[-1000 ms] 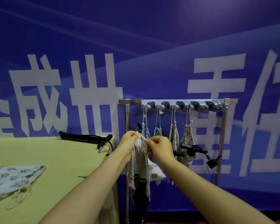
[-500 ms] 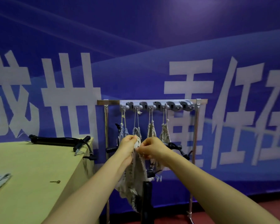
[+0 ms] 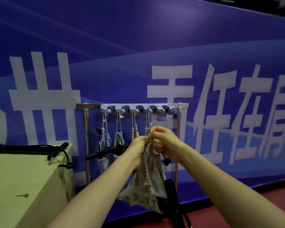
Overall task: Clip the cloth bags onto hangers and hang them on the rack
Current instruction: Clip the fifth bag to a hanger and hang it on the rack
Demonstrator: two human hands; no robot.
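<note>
A patterned beige cloth bag [image 3: 145,183] hangs in front of the rack, held at its top by both hands. My left hand [image 3: 137,151] grips the bag's gathered neck. My right hand [image 3: 163,142] pinches its drawstring just to the right. A black hanger [image 3: 170,193] dangles below and behind the bag. The metal rack [image 3: 87,106] carries a grey hook strip [image 3: 136,108] with several small cloth bags [image 3: 105,142] hanging by their strings. A black hanger [image 3: 105,152] clipped to hung bags sticks out left.
A yellow-green table [image 3: 23,186] stands at the left, with black hangers [image 3: 31,148] piled at its far edge and a small metal piece [image 3: 23,195] lying on it. A blue banner wall [image 3: 138,55] is behind the rack. Red floor [image 3: 237,216] lies at the lower right.
The view has swung right, so the table and rack sit further left and the bag on the table left the view. My hands with the bag have moved right, level with the rightmost hung bag.
</note>
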